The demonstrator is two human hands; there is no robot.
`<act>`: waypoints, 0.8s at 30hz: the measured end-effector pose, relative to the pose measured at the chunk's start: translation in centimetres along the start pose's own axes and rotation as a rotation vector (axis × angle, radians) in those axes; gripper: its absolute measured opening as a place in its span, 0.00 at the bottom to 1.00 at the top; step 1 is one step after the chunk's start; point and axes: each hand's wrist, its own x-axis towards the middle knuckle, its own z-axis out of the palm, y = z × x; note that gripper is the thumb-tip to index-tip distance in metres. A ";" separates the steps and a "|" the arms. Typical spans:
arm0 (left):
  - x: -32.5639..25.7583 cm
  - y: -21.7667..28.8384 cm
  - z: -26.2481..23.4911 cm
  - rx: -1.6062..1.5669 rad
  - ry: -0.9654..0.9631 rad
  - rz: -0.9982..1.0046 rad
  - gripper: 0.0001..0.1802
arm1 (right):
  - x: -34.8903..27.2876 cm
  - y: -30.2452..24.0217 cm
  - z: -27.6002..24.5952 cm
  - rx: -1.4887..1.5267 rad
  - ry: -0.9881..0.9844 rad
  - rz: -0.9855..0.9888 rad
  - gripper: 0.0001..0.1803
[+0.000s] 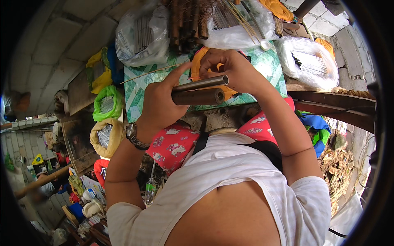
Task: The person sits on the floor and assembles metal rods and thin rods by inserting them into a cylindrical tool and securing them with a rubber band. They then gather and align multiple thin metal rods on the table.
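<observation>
My left hand (161,103) is closed around two tubes lying side by side. One is a shiny metal tube (201,83); below it is a thicker brown tube (199,97) with a small round hole in its end. Just right of them, my right hand (234,70) has its fingers curled together in front of an orange cloth (198,62); what its fingertips hold, if anything, is hidden. A thin pale stick (143,75) runs past my left fingers over the green patterned tabletop (133,96); whether I hold it cannot be made out.
Along the table's far side are a clear plastic bag of grey rods (124,47), a bundle of brown tubes (184,24) and another bag with thin sticks (234,39). A bag of white sticks (314,63) stands at right. Green (107,102) and tan bags (106,137) sit at left.
</observation>
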 end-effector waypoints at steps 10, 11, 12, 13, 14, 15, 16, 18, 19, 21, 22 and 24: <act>-0.4 0.6 0.4 0.107 -0.074 0.252 0.18 | -0.5 1.5 -2.6 1.585 -0.062 0.149 0.09; -0.4 0.7 0.5 0.121 -0.069 0.292 0.18 | -0.5 1.3 -2.7 1.495 -0.007 0.144 0.09; -0.4 0.8 0.6 0.124 -0.051 0.318 0.17 | -0.6 1.1 -2.7 1.405 0.033 0.130 0.09; -0.4 0.9 0.8 0.127 -0.033 0.344 0.17 | -0.7 0.9 -2.6 1.306 0.071 0.098 0.09; -0.4 1.0 0.9 0.126 -0.025 0.364 0.17 | -0.7 0.5 -2.5 1.123 0.056 0.149 0.08; -0.4 1.1 0.8 0.152 -0.022 0.381 0.17 | -0.8 0.1 -2.3 0.931 0.039 0.179 0.08; -0.5 1.1 0.8 0.176 -0.028 0.392 0.16 | -0.8 -0.3 -2.2 0.735 0.009 0.207 0.09; -0.5 1.1 0.7 0.210 -0.045 0.405 0.16 | -0.7 -1.2 -2.3 0.565 -0.123 0.215 0.10; -0.5 1.1 0.7 0.220 -0.057 0.409 0.16 | -0.6 -1.6 -2.4 0.460 -0.190 0.258 0.11; -0.6 1.1 0.6 0.253 -0.067 0.419 0.17 | -0.7 -2.4 -2.8 0.401 -0.233 0.310 0.17; -0.7 1.1 0.6 0.274 -0.065 0.426 0.17 | -0.8 -2.7 -3.0 0.394 -0.243 0.353 0.19; -0.8 1.1 0.5 0.295 -0.072 0.438 0.16 | -0.9 -3.0 -3.1 0.420 -0.237 0.418 0.24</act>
